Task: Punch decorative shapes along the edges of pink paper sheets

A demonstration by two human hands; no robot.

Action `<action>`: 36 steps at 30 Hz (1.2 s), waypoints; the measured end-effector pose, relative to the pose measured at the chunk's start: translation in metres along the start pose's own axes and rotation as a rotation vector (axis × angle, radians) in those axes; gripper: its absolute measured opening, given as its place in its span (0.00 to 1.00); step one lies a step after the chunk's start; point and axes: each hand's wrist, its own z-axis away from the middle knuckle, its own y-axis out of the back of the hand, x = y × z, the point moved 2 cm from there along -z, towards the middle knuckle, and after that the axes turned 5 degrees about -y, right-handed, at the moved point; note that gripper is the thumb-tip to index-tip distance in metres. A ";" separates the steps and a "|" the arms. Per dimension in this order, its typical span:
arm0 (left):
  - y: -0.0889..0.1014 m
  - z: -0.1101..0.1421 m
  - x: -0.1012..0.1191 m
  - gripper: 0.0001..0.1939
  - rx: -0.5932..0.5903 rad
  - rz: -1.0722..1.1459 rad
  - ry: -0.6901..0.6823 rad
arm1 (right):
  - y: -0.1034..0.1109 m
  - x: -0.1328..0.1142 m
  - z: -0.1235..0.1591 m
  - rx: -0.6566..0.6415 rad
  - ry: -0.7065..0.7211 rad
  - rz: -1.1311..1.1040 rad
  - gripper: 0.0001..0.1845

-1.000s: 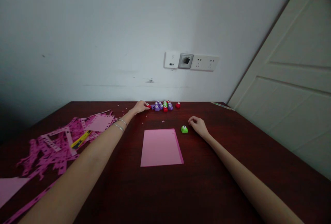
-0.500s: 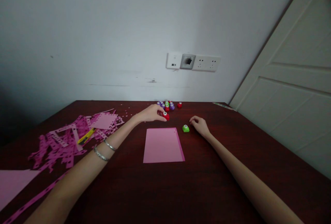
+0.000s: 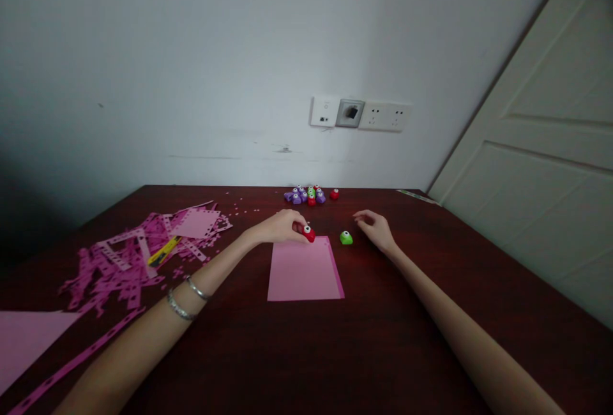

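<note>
My left hand (image 3: 286,227) pinches a red craft punch (image 3: 309,233) with a white knob between thumb and fingers. It is at the far edge of a pink sheet of paper (image 3: 304,274), which lies flat with a darker pink strip along its right side. Whether the punch touches the paper I cannot tell. My right hand (image 3: 376,230) rests on the table with loosely bent fingers, nothing seen in them. Just left of it stands a green craft punch (image 3: 345,237), beside the paper's far right corner.
Several purple, red and green punches (image 3: 306,196) cluster near the wall, with one red punch (image 3: 334,194) apart. At left lie punched pink paper strips (image 3: 127,268) and a yellow cutter knife (image 3: 164,251). A larger pink sheet (image 3: 29,341) is at lower left.
My left hand has moved toward me with the red punch, from beyond the pink sheet to its far edge. My right hand and the green punch have stayed put.
</note>
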 end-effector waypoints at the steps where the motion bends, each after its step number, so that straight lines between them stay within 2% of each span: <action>1: 0.000 0.001 0.000 0.16 -0.003 -0.003 -0.003 | 0.001 -0.011 0.002 -0.029 0.021 -0.014 0.10; 7: -0.002 0.004 0.007 0.16 -0.025 0.035 -0.048 | -0.010 -0.082 0.029 -0.407 0.125 -0.075 0.11; 12: -0.003 0.005 0.018 0.16 -0.040 0.039 -0.066 | -0.022 -0.107 0.045 -0.553 0.185 -0.087 0.13; 16: -0.004 0.005 0.025 0.16 -0.047 0.035 -0.063 | -0.023 -0.109 0.047 -0.563 0.177 -0.045 0.11; 22: -0.008 0.004 0.028 0.15 -0.043 0.033 -0.063 | -0.025 -0.109 0.051 -0.629 0.072 -0.111 0.11; 29: -0.011 0.002 0.029 0.17 -0.052 0.061 -0.089 | -0.025 -0.110 0.053 -0.645 -0.004 -0.125 0.12; 32: -0.009 0.002 0.020 0.18 -0.057 0.052 -0.046 | -0.022 -0.103 0.050 -0.647 -0.076 -0.124 0.12; 36: -0.008 0.002 -0.004 0.11 -0.054 -0.060 0.014 | -0.017 -0.082 0.047 -0.619 -0.151 -0.106 0.12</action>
